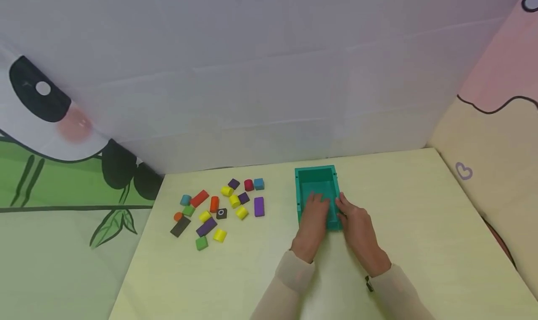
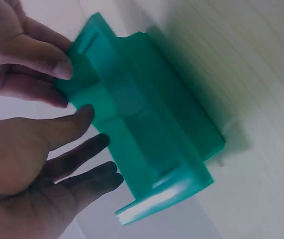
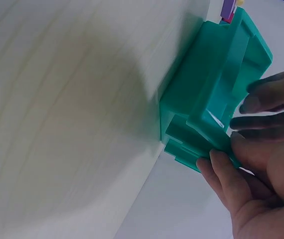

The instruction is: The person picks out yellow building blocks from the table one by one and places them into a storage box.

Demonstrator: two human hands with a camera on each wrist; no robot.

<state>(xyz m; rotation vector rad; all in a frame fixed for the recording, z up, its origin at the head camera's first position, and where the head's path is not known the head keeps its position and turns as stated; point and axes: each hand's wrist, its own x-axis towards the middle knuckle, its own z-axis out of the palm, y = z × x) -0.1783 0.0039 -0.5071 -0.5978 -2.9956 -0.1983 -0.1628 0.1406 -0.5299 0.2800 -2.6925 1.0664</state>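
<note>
A teal plastic bin (image 1: 316, 174) stands on the table with its opening up. My right hand (image 1: 359, 231) grips the bin's near right corner; the right wrist view shows thumb and fingers pinching the rim. My left hand (image 1: 311, 223) reaches over the bin's near left part, its fingers loosely extended at the opening. In the left wrist view these left fingers (image 2: 89, 154) hold nothing, though whether they touch the bin is unclear. The bin's inside looks bare where it shows; the hands cover its near part.
Left of the bin lie several scattered blocks, among them a purple block (image 1: 259, 207), a blue cube (image 1: 258, 184), a yellow cylinder (image 1: 241, 212), a red block (image 1: 199, 198) and a black block (image 1: 180, 227). A printed cloth wall (image 1: 269, 100) borders the table's back edge.
</note>
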